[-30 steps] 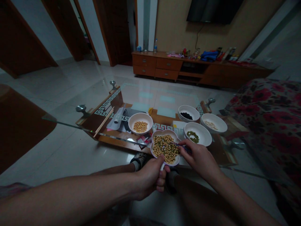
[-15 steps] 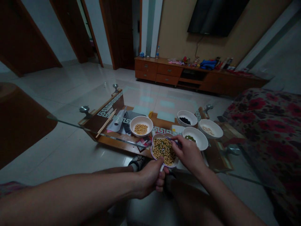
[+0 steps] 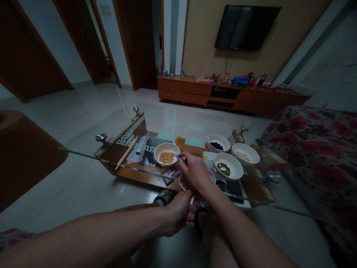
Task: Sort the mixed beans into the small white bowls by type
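Observation:
My left hand [image 3: 178, 214] is closed on the near rim of a flower-shaped white bowl [image 3: 182, 183] of mixed yellow and green beans, mostly hidden by my right hand. My right hand [image 3: 194, 170] is closed in a pinch on thin tweezers [image 3: 178, 156], whose tips reach over the rim of a white bowl of yellow beans [image 3: 166, 153]. To the right stand a bowl of green beans [image 3: 228, 166], a bowl of black beans [image 3: 219, 143] and a bowl of pale beans [image 3: 245, 153]. All rest on a glass table top [image 3: 111, 126].
Chopsticks [image 3: 126, 152] and papers lie on the wooden shelf under the glass. A dark phone [image 3: 234, 187] lies near the green-bean bowl. A floral sofa [image 3: 315, 149] is at the right, a wooden TV cabinet [image 3: 223, 93] and wall TV [image 3: 245, 26] behind.
My right hand has moved left with the tweezers, from over the mixed-bean bowl to the bowl of yellow beans. The left hand has kept its hold. The view tilted upward.

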A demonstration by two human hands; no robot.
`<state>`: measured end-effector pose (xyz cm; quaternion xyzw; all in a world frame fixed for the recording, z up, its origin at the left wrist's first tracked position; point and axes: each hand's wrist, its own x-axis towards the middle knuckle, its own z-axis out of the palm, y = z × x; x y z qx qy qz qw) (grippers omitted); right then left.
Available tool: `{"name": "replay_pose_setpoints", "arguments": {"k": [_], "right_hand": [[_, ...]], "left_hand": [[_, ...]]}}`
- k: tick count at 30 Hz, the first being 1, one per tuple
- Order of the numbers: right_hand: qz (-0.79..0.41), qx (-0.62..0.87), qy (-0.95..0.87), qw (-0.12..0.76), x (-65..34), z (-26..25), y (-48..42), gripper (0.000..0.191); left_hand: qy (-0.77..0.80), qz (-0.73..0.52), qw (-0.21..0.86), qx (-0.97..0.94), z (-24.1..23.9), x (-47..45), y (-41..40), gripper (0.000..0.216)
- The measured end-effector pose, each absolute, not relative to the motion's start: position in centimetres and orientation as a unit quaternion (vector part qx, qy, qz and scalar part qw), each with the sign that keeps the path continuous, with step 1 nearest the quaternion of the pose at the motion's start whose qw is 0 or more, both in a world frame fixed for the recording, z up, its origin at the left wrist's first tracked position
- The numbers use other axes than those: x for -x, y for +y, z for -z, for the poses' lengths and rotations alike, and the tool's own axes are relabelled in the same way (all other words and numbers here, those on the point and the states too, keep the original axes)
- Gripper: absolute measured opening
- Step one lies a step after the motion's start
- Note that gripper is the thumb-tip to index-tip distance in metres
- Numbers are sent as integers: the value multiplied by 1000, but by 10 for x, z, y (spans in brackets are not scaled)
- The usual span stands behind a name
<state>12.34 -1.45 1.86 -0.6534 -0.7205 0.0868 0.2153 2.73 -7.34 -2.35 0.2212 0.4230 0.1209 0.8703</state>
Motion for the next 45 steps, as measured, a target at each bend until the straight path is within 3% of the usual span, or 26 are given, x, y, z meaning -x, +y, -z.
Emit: {"name": "replay_pose_setpoints", "arguments": {"k": [7,16,21,26,32,40,45], "right_hand": [[-91,681,-673,273,-176,-18,-39,25],[-82,706,-688,147,-217,-10,-76,24],[-96,705,-692,122,-215,-8,-75,24],[-116,709,-672,180,-213,-14,-69,28],[-6,763,-584,278,-236,-22,-65,35],[-4,747,-621,237,-233,-13,-64,27],[65,698,-684,202,-226,-5,-54,20]], "left_hand": [[411,-109,877,-223,26,-23,-69,49],[400,-97,883,-225,26,-21,-64,47],[398,-98,883,-228,25,-21,-65,44],[407,-93,880,-229,23,-21,-64,43],[406,-94,879,-230,26,-21,-64,42],[426,-98,868,-234,20,-21,-65,39],[447,-103,853,-251,19,-20,-64,39]]}}
